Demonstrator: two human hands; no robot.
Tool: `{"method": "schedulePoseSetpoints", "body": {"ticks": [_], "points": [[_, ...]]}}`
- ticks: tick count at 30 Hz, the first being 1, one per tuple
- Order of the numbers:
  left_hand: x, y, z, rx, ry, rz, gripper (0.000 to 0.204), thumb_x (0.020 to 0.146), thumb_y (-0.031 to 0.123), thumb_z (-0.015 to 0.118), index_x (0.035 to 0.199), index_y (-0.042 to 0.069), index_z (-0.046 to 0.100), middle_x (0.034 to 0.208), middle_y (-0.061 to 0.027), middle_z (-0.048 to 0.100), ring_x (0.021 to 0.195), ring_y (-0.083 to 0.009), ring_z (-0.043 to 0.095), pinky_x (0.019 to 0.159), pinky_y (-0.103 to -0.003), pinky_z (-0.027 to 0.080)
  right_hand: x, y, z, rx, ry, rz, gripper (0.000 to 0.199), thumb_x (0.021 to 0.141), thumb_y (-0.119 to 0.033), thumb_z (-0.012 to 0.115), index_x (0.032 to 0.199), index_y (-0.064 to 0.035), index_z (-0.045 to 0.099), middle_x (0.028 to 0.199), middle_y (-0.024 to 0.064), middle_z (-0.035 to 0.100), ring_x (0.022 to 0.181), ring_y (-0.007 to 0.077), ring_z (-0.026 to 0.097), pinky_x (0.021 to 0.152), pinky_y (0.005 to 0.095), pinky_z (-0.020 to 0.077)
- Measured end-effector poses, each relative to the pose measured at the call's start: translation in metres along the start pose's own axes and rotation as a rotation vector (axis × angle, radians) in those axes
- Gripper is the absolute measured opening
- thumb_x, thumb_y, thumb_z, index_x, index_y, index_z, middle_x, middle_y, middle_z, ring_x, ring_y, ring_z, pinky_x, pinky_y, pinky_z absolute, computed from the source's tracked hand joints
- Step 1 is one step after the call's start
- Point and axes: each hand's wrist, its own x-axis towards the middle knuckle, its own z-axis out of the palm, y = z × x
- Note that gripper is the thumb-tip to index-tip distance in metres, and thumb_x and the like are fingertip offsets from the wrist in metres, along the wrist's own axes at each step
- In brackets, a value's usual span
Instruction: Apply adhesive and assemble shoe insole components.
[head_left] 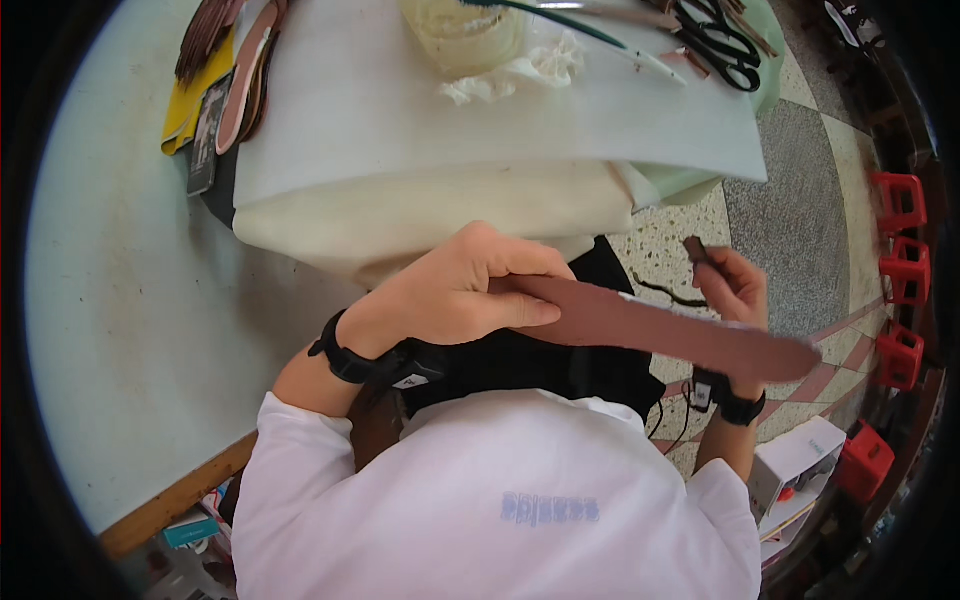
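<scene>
White shirt cloth [420, 490] fills the foreground, and just beyond it, above the lap, a brown sole-shaped piece [650, 325] is held in the air, apart from the worktop [130, 290]. Its long outline looks already formed; pale flecks show along the upper edge, and I cannot tell whether that edge is finished. Similar pieces [245, 80] lie stacked at the upper left, done or waiting, I cannot say, so the work seems partway through. The hands are apart: the left hand [460, 290] clamps the near end of the sole, thumb on top, fingers behind, its forearm slanting in from the lower left; the right hand [735, 285] pinches a small dark brown scrap [695, 250], fingers curled, its wrist passing behind the sole's far end
</scene>
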Motion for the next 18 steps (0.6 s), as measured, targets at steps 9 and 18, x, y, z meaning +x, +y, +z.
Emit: {"method": "schedulePoseSetpoints", "body": {"ticks": [9,18], "points": [[0.003,0.001,0.011,0.167,-0.074,-0.008,0.015,0.073,-0.002,0.066,0.089,0.0,0.065,0.069,-0.0073,0.065,0.062,-0.0126,0.06,0.06,-0.023,0.045,0.017,-0.059,0.01,-0.23,-0.464,-0.165,0.008,0.082,0.003,0.057,0.089,0.0033,0.061,0.062,0.0016,0.056,0.056,0.0051,0.051,0.05,0.0215,0.0392],[0.006,-0.002,0.015,0.131,0.02,-0.013,0.031,0.073,-0.003,0.066,0.104,0.001,0.063,0.079,-0.0079,0.068,0.07,-0.0162,0.064,0.067,-0.025,0.047,0.023,-0.103,0.024,-0.5,-0.628,-0.558,0.013,0.069,0.005,0.068,0.081,0.0005,0.065,0.056,0.0115,0.055,0.047,0.0231,0.053,0.043,0.0285,0.0368]]}}
